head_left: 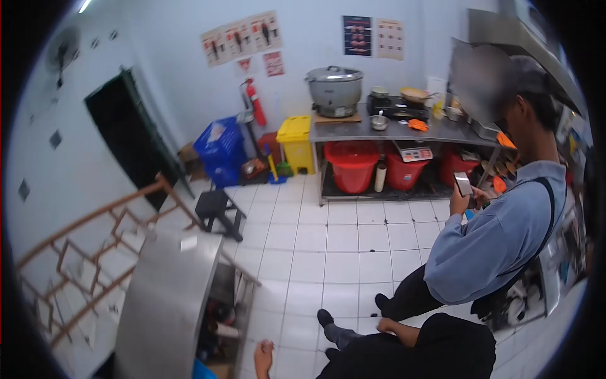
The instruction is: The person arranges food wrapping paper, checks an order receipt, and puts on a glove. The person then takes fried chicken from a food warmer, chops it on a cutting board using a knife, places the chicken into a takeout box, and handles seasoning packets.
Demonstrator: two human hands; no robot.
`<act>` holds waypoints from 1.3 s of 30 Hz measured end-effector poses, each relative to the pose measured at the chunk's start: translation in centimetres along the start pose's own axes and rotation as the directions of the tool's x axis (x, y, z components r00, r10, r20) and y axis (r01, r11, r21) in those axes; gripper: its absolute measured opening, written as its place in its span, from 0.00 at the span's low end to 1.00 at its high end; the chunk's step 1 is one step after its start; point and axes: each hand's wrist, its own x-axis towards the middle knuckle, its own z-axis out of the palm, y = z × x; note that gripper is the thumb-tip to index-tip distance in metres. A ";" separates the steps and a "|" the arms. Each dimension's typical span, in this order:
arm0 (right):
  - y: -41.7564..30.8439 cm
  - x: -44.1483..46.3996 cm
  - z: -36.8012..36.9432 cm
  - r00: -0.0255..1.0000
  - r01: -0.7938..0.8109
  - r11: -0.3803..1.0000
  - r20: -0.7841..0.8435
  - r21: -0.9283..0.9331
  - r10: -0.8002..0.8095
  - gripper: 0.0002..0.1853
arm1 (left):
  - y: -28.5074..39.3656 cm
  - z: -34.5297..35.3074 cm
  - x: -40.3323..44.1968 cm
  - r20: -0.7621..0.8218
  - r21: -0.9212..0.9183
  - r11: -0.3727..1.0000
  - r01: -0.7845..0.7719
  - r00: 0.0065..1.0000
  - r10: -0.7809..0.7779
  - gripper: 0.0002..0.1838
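My left hand [263, 357] is raised at the bottom edge, its fingers curled in; whether anything is between them is too small to make out. It is nearest to the steel table [164, 297], just right of its lower shelf. Out of a black sleeve [442, 338] comes my right hand [386, 325], held in front of my body with its fingers closed. Its palm is hidden, and no object shows in it. Below it are a jeans leg [344, 336] and a dark shoe [324, 318] on the white tiled floor [303, 265].
A person in a blue shirt [492, 234] stands at the right, holding a phone [463, 184]. Along the back, a steel counter [435, 131] bears a large pot [335, 91], with red tubs [352, 167] below. A black stool [219, 208] and wooden railing [95, 243] are at left.
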 end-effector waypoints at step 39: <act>-11.9 23.1 -31.2 0.794 -0.368 0.154 0.223 0.917 0.566 0.20 | -2.8 9.0 60.0 0.691 0.395 0.902 0.174 0.590 -0.417 0.13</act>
